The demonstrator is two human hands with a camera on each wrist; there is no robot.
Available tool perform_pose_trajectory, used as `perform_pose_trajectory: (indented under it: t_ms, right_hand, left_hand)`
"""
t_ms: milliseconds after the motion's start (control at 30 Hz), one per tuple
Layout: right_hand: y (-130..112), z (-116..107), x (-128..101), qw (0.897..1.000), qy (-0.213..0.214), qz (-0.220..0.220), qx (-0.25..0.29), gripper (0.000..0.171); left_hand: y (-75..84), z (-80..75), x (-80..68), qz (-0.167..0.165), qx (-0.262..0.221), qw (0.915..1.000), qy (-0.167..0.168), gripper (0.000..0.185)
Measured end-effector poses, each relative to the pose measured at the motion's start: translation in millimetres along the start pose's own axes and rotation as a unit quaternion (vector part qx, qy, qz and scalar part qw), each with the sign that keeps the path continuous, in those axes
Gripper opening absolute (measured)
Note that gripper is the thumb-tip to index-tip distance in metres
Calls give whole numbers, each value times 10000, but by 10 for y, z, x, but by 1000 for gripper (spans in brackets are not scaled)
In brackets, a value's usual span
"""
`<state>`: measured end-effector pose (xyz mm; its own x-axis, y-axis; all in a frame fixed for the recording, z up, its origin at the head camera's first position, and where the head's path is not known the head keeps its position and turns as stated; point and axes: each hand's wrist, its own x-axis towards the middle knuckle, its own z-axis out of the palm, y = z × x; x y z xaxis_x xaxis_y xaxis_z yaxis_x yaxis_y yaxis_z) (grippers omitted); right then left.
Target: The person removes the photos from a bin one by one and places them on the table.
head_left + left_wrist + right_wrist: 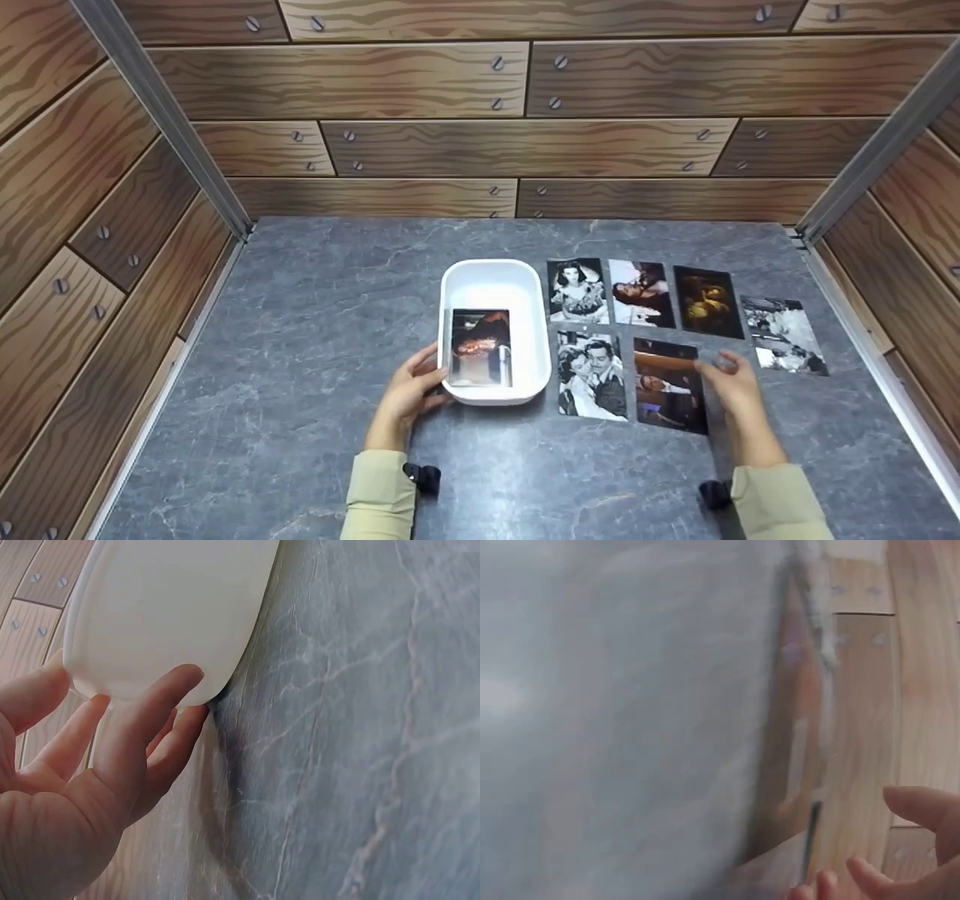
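Resting on the grey marbled desk (300, 360), the white tray (495, 279) serves as the landmark here: a shallow plastic tub with rounded corners and one photo (480, 346) lying flat in its near half. The left hand (409, 394) cups the tray's near-left corner, its grip curled round the wall with fingertips (180, 682) pressed on the smooth outer side and the thumb by the rim. To the right of the tray, six more photos lie in two rows, close together on the desk. The right hand (731, 382) hovers by the right edge of the dark print (667, 384) in the near row, its grip loosely spread and holding nothing; the wrist view there is too blurred to add more.

The prints look light, thin and flexible, glossy enough to slide, and easily creased or smudged, so an edge or corner is likely the best place to lift one. The tray seems light and stiff, and its rim should give a sure hold.
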<state>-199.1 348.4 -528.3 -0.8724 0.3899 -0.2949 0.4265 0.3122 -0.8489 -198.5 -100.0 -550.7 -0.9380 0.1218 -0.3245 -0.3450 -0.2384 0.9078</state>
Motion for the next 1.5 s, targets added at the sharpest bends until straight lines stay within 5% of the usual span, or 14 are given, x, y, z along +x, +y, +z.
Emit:
perform_pose_trajectory:
  t_ms: [133,367,633,833,1067,1267,1467,1500]
  right_hand:
    - [-335,117,2,9964,-149,-88,831,71]
    - [-864,579,-88,9735,-89,-608,2203,64]
    - [-1120,1339,-397,9608,-1066,-1250,2233,71]
    - [-1211,1872,-705,9505,-1832,-1248,2178,80]
    - [-1150,2286,-835,9615,-1823,-789,1900,86]
    - [-921,2544,-636,9819,-1364,-489,1219,89]
    - [-647,2794,-336,9772,-1454,-569,1438,96]
    - [-741,2735,-433,9748,-1523,-566,1531,92]
  left_hand:
    - [18,-1,7,8,-13,10000,13,61]
    - [38,10,30,19,35,10000,4,60]
    - [-5,-8,17,-11,85,10000,22,60]
    - [22,-6,12,5,66,10000,2,61]
    - [19,-3,6,-36,93,9999,-2,61]
    - [30,-4,-11,-17,76,10000,-36,61]
    - [32,7,-8,-35,48,10000,-8,60]
    - [26,11,-5,-30,47,10000,-16,60]
